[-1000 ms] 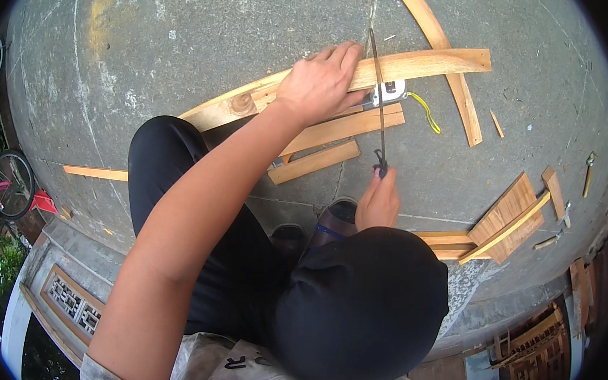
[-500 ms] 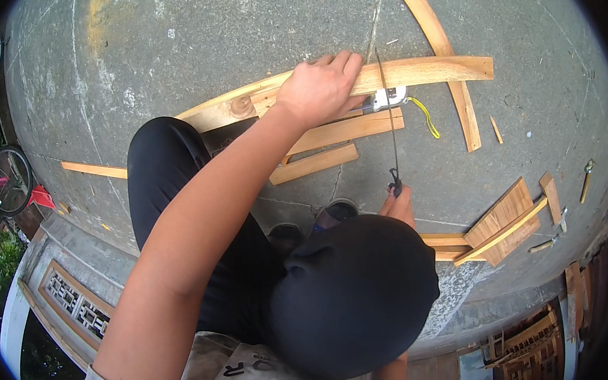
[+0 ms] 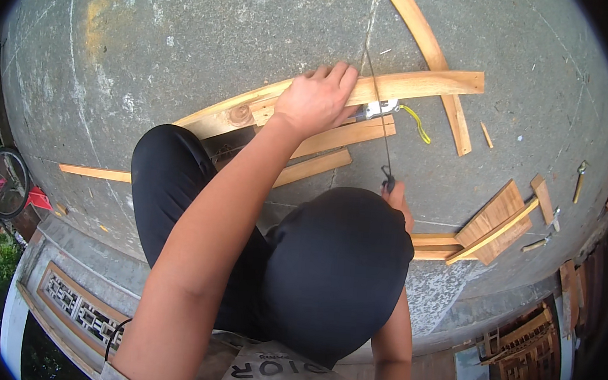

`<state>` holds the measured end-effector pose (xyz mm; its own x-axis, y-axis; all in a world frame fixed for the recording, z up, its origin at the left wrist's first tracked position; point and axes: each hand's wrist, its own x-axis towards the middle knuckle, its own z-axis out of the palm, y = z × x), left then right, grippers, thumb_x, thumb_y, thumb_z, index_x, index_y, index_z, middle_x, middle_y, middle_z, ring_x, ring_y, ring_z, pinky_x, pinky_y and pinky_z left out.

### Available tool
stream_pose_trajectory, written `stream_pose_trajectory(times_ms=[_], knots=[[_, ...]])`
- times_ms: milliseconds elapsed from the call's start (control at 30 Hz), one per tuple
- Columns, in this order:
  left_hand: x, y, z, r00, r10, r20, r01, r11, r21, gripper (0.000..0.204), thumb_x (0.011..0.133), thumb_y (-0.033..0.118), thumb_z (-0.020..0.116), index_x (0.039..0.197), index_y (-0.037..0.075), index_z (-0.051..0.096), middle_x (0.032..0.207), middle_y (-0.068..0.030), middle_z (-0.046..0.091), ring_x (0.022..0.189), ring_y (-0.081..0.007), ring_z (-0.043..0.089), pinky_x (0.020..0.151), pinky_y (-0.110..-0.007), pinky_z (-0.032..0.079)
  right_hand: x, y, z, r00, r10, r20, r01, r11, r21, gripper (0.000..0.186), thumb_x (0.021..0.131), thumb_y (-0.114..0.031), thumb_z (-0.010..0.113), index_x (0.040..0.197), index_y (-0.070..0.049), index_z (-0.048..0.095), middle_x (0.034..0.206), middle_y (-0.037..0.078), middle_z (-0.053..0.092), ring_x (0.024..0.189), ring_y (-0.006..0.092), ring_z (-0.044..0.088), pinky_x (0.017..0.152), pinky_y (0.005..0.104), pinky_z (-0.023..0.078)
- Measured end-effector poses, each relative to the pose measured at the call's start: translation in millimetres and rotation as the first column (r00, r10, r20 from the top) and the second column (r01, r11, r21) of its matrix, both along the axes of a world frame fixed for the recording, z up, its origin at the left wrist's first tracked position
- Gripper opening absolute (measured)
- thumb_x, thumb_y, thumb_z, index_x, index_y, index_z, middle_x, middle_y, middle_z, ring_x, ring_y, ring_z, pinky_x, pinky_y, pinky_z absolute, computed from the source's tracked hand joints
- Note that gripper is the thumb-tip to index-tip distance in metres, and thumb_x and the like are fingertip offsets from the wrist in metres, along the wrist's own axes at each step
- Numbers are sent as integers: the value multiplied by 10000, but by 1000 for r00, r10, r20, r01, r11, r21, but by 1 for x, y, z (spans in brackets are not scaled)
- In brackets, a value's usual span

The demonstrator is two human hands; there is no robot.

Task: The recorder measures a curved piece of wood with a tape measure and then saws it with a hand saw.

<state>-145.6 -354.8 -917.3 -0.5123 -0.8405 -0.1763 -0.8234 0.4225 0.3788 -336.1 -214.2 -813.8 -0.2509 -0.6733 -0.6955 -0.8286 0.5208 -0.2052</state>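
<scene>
My left hand [image 3: 312, 99] is closed over a long, slightly curved pale board [image 3: 447, 83], pressing near its middle. A thin saw blade [image 3: 382, 130] lies across the board just right of that hand. My right hand [image 3: 398, 197] grips the saw's dark handle [image 3: 389, 180] on the near side, its fingers partly hidden by my black-clad knee. Under and beside the board are a white tape measure [image 3: 385, 108] with a yellow strap [image 3: 416, 125] and shorter wooden slats [image 3: 344, 132].
A curved board [image 3: 417, 20] crosses under the held one. At right lie scrap boards [image 3: 487, 226], a hammer [image 3: 580, 180] and small tools [image 3: 535, 245]. At far left stand a pink bicycle [image 3: 1, 184] and a red object [image 3: 39, 198]. A concrete ledge [image 3: 75, 240] borders the floor.
The saw moved toward me, then slightly back up-left. The held board sits a little lower in the picture. My black-clad knee shifted up and left, uncovering more of my right forearm.
</scene>
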Motion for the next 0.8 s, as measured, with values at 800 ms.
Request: stream_pose_trajectory(times_ms=[800], knots=[[-3, -7, 13, 999, -46, -13, 47, 995, 93, 508, 950, 412, 661, 1273, 53, 504, 1141, -115, 619, 1053, -319, 692, 753, -451, 605, -57, -84, 62, 825, 373, 424, -486, 852, 196, 347, 1106, -281, 455, 986, 28, 555, 663, 164, 653, 657, 331, 703, 672, 467, 553]])
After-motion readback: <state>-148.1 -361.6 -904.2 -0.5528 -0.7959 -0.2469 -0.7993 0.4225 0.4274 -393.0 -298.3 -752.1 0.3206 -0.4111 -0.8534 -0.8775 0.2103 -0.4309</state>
